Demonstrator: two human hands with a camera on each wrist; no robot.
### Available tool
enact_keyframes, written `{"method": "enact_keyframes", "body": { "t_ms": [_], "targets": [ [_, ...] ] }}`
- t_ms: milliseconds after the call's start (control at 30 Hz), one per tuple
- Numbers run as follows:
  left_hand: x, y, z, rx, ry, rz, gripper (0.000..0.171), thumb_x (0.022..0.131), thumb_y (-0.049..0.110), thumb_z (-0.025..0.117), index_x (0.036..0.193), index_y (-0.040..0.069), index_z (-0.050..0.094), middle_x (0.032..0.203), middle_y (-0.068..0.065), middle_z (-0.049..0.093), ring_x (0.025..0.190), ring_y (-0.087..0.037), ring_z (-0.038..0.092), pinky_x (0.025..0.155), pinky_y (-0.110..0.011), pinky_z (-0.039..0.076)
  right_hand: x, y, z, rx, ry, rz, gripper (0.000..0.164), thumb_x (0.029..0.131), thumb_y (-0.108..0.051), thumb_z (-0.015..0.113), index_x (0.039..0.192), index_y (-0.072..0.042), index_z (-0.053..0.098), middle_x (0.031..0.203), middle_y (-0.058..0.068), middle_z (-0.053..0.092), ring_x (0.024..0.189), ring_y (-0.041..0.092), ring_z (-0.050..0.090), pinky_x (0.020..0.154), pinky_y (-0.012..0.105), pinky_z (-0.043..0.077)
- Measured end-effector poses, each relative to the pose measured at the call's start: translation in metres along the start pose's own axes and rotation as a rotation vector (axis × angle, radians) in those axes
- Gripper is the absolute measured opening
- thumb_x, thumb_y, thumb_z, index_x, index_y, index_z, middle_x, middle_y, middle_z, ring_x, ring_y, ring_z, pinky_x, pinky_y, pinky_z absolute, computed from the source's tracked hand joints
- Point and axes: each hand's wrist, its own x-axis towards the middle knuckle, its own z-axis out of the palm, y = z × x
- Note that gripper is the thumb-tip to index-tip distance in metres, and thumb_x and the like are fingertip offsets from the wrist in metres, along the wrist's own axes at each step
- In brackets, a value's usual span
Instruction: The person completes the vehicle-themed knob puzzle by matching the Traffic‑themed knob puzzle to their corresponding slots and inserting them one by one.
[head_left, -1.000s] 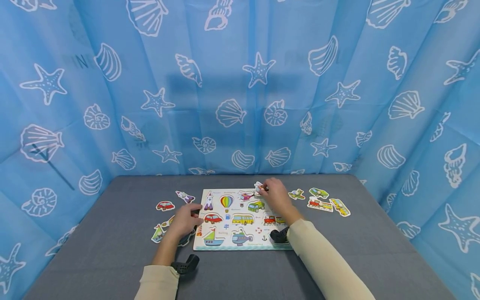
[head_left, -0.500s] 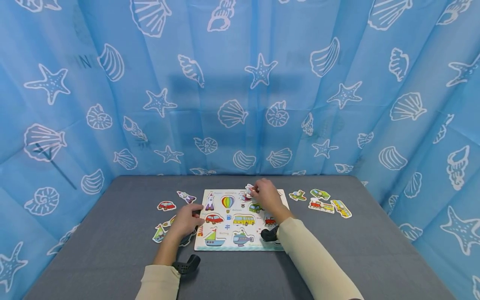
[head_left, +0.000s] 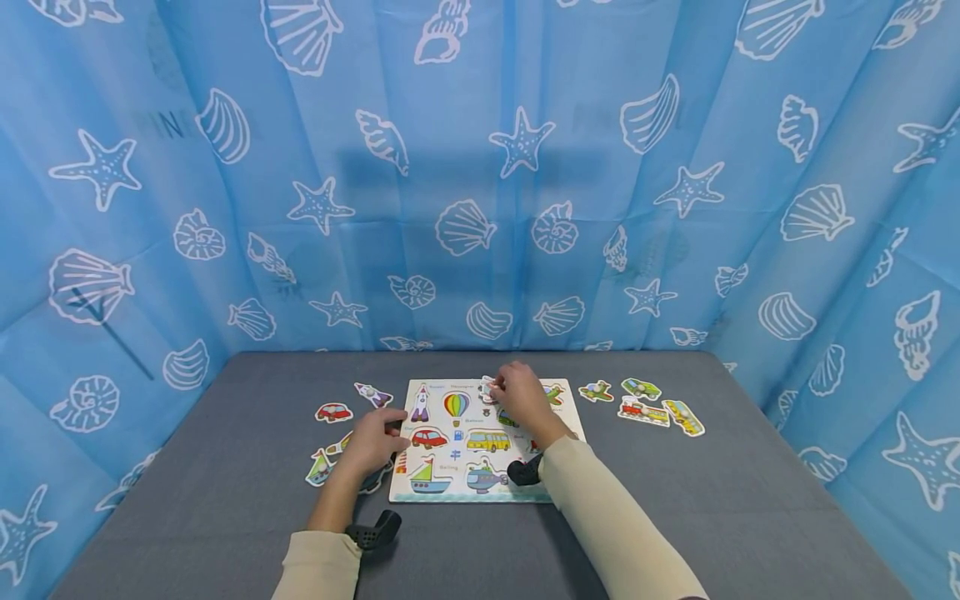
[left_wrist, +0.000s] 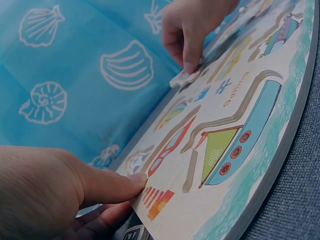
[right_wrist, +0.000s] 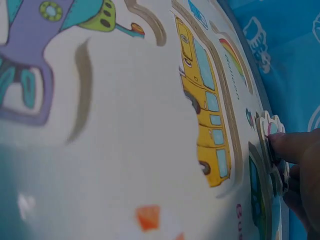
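- Currently pinching a white-edged piece in the right fingers, closed narrowly on its rim, over the far part of the board; cannot tell whether touching the surface beneath.
- Touching the board's left edge with the thumb of the left fingers; cannot tell whether gripping that edge or merely resting there.
- Between both sets of fingers, showing a rainbow balloon picture on the board; nearer than the right fingers, a yellow bus picture.
- Just beyond the left fingers, showing a rocket piece; to their left, a red car piece and, nearer, a sailboat piece.
- Well right of the right fingers, showing on the grey worktop a plane piece, a green truck piece, a red train piece and a yellow bus piece.
- Far beyond all the fingers, showing a blue curtain printed with white shells and starfish.
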Motion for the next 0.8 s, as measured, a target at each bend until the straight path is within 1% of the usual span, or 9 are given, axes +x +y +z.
{"method": "enact_keyframes", "body": {
  "t_ms": [433,567,700,800],
  "targets": [
    [0.0018,-0.0017,0.0002,0.011,-0.013,-0.007,0.046,0.082,0.003,0.075,0.126,0.0,0.062,0.094,-0.006,0.059,0.081,-0.02,0.052,0.07,-0.035,0.044,-0.0029,-0.0051,0.0023,-0.015,-0.028,0.036,0.01,0.088,-0.017,0.073,0.084,-0.009,0.069,0.091,0.004,0.057,0.083,0.02,0.052,0.076,0.038,0.045],
    [0.0013,-0.0015,-0.0003,0.011,-0.014,-0.005,0.046,0.082,0.003,0.075,0.126,0.0,0.062,0.093,-0.006,0.059,0.081,-0.02,0.052,0.069,-0.035,0.044,-0.0031,-0.0055,0.0035,-0.039,-0.035,0.042,0.01,0.089,-0.018,0.072,0.086,-0.009,0.071,0.092,0.004,0.058,0.085,0.02,0.052,0.078,0.038,0.045],
    [0.0001,-0.0007,-0.0005,0.011,-0.008,0.008,0.045,0.082,0.002,0.075,0.125,-0.001,0.063,0.094,-0.007,0.059,0.081,-0.02,0.052,0.069,-0.035,0.044,-0.0043,-0.0058,0.0024,-0.054,-0.043,0.039,0.009,0.089,-0.019,0.072,0.089,-0.01,0.073,0.092,0.003,0.06,0.087,0.021,0.051,0.08,0.04,0.044],
    [0.0002,-0.0002,-0.0001,0.01,-0.003,0.009,0.045,0.081,0.002,0.075,0.125,-0.001,0.063,0.095,-0.007,0.06,0.081,-0.02,0.053,0.07,-0.036,0.044,-0.006,-0.0056,0.0006,-0.059,-0.041,0.016,0.009,0.088,-0.018,0.072,0.093,-0.011,0.074,0.093,0.004,0.062,0.089,0.022,0.052,0.081,0.042,0.043]
  ]
}}
